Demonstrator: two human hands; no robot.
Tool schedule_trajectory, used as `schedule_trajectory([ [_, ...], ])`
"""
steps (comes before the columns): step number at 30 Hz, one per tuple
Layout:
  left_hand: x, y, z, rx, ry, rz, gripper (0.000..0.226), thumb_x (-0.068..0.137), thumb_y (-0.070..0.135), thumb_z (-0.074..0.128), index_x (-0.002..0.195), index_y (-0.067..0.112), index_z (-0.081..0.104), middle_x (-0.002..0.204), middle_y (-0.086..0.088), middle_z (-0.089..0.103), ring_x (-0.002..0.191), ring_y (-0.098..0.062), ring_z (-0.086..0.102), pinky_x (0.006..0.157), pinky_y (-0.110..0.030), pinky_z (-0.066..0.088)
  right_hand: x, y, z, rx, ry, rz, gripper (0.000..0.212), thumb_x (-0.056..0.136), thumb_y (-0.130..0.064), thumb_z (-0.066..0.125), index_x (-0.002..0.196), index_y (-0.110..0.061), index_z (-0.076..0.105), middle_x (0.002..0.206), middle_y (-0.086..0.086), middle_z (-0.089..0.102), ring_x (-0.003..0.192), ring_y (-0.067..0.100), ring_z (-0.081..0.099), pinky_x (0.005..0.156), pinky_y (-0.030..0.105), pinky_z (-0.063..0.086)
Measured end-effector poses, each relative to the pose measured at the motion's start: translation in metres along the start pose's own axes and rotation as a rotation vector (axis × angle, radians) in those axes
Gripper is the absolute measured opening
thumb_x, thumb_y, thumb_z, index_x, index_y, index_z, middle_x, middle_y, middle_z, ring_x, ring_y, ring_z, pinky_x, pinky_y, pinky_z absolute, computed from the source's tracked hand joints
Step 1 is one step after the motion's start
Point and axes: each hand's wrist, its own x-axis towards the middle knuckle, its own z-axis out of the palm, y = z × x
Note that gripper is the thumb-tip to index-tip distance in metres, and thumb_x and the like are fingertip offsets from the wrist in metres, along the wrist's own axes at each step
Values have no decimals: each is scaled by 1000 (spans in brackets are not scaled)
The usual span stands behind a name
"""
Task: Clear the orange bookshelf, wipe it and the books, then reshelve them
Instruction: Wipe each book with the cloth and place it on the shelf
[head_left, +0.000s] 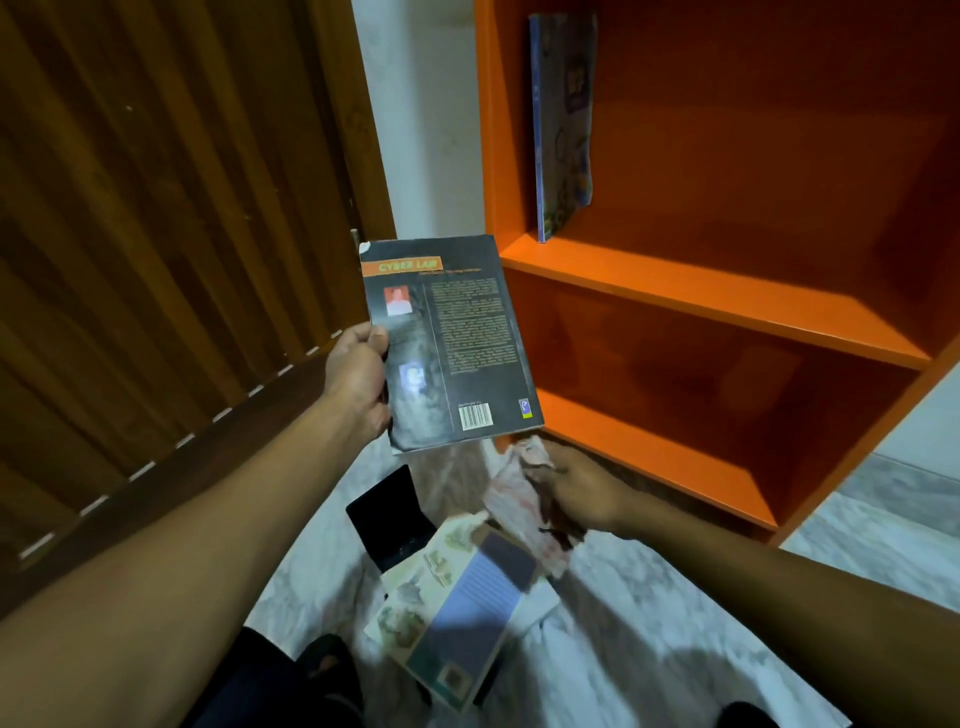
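Books were the matter: the left hand (363, 374) gripped a dark paperback (447, 338) by its left edge, back cover up, held in the air just left of the orange bookshelf (727, 301). The right hand (576, 493) clutched a crumpled cloth (524, 499), blurred, probably pinkish, below the paperback. Beneath it a pile of books (457, 603) lay on the pale floor (649, 623). One colourful book (563, 124) stood at the upper shelf's left end. The paperback looked light and flexible with a glossy cover; a hold nearer the spine would likely keep it from sagging while wiped.
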Motion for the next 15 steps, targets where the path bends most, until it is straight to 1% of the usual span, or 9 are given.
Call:
schedule_trajectory([
  [1, -2, 2, -1, -1, -7, -18, 18, 106, 16, 44, 101, 16, 62, 115, -18, 70, 101, -38, 70, 83, -62, 57, 0, 7, -2, 140, 61, 139, 24, 105, -14, 40, 87, -21, 55, 73, 1, 57, 56, 11, 51, 53, 23, 41],
  [3, 2, -1, -5, 39, -27, -46, 18, 106, 17, 44, 101, 15, 61, 114, -18, 70, 102, -38, 70, 83, -61, 57, 8, 15, -9, 450, 187, 367, 26, 107, -20, 38, 98, -6, 57, 71, 14, 59, 53, 22, 56, 54, 30, 46],
  [5, -5, -9, -5, 65, -52, -94, 17, 106, 18, 45, 102, 14, 62, 114, -19, 70, 103, -39, 69, 85, -62, 57, 11, 17, -16, 846, 267, 507, 30, 107, -23, 37, 113, -2, 58, 88, 20, 70, 72, 29, 68, 74, 46, 56],
  [6, -8, -12, -4, 82, -67, -102, 17, 106, 19, 45, 104, 14, 62, 114, -20, 70, 102, -39, 70, 84, -61, 57, 13, 13, -21, 1022, 272, 529, 33, 107, -24, 37, 118, -1, 58, 102, 22, 72, 88, 32, 71, 87, 53, 54],
  [8, -11, -19, 0, 134, -99, -106, 18, 106, 20, 45, 106, 13, 62, 110, -18, 71, 94, -35, 72, 76, -51, 61, 12, -1, -29, 1199, 251, 518, 39, 107, -29, 38, 123, 0, 59, 117, 22, 70, 107, 35, 68, 100, 60, 47],
  [10, -19, -30, 5, 174, -121, -97, 18, 106, 18, 45, 100, 14, 62, 102, -17, 71, 80, -28, 70, 66, -40, 59, 3, -13, -29, 1237, 188, 443, 39, 104, -33, 45, 125, -3, 61, 121, 20, 69, 112, 36, 66, 104, 60, 43],
  [11, -24, -36, 7, 197, -140, -101, 18, 106, 18, 46, 98, 14, 61, 100, -18, 71, 77, -27, 69, 66, -38, 59, -2, -16, -27, 1205, 171, 399, 35, 102, -30, 50, 124, -5, 62, 121, 19, 69, 113, 36, 66, 104, 59, 44],
  [13, -31, -45, 9, 272, -161, -107, 18, 106, 19, 46, 100, 13, 61, 98, -18, 72, 77, -27, 70, 72, -38, 59, -12, -24, -24, 1077, 177, 319, 27, 100, -17, 56, 123, -5, 62, 118, 19, 70, 112, 38, 66, 101, 58, 48],
  [15, -34, -49, 12, 370, -179, -46, 14, 105, 20, 47, 106, 16, 60, 98, -10, 70, 83, -23, 69, 78, -37, 57, -16, -29, -22, 1011, 217, 250, 25, 98, -9, 57, 122, -4, 62, 114, 19, 72, 107, 38, 67, 96, 57, 51],
])
